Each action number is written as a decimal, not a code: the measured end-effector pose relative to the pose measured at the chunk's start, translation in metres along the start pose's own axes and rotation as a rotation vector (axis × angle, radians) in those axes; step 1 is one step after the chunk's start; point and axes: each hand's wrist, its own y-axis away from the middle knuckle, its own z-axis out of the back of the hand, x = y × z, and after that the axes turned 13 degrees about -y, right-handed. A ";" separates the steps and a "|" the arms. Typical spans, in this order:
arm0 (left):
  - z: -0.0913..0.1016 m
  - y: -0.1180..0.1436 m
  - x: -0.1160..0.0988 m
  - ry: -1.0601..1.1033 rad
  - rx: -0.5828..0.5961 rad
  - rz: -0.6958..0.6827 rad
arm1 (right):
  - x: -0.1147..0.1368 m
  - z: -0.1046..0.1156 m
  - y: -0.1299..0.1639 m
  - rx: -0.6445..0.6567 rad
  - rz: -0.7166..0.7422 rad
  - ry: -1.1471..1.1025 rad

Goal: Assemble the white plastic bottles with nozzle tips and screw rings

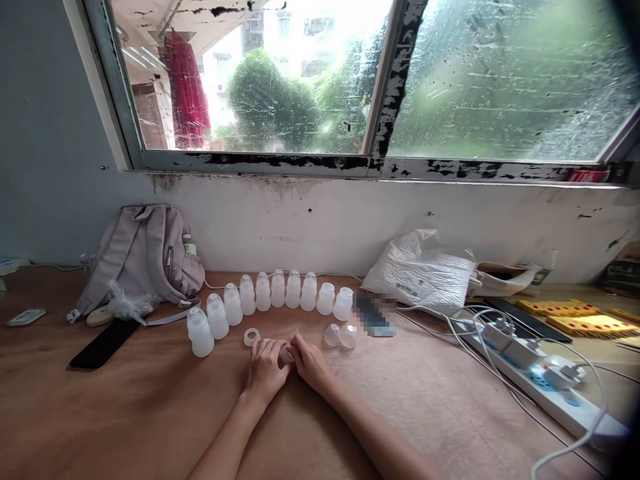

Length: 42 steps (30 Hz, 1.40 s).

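Fingers of the left hand (267, 365) and right hand (310, 360) pinch a small translucent piece (287, 355) between them, a grip probably best light, even and square.

Btls (278, 291) block fwd, pwr strip (541, 380) R — near-L free

Slender bare forearms (225, 437) taper to narrow wrists and bare hands (267, 367).

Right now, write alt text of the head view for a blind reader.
Two hands hold a small, pale part at a brown table. Beyond them, ten frosted bottles stand in an arc; a ring and two clear caps lie nearby.
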 end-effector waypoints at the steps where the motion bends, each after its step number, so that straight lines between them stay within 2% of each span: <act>1: 0.000 0.000 0.000 0.004 0.004 0.004 | 0.000 0.000 0.000 0.004 0.007 0.009; 9: -0.003 -0.002 0.001 0.040 0.040 0.023 | -0.003 -0.006 0.004 -0.054 0.031 0.038; 13: -0.010 -0.004 0.005 0.026 0.053 0.062 | 0.000 -0.003 0.003 -0.216 0.044 -0.071; 16: -0.010 -0.005 0.011 -0.046 -0.004 0.086 | 0.002 0.002 0.000 -0.363 -0.003 -0.136; 18: -0.008 -0.006 0.016 -0.138 -0.035 0.113 | 0.002 0.005 -0.002 -0.401 -0.044 -0.114; 22: -0.008 -0.006 0.025 -0.325 0.023 0.225 | -0.002 0.009 -0.004 -0.376 -0.115 -0.016; 26: -0.012 -0.005 0.029 -0.379 0.102 0.285 | -0.010 0.006 -0.004 -0.386 -0.174 0.026; 32: -0.011 -0.005 0.027 -0.323 0.123 0.163 | -0.021 0.005 -0.005 -0.372 -0.223 0.078; 42: -0.013 -0.003 0.027 -0.331 0.129 0.201 | -0.029 0.010 -0.008 -0.325 -0.271 0.086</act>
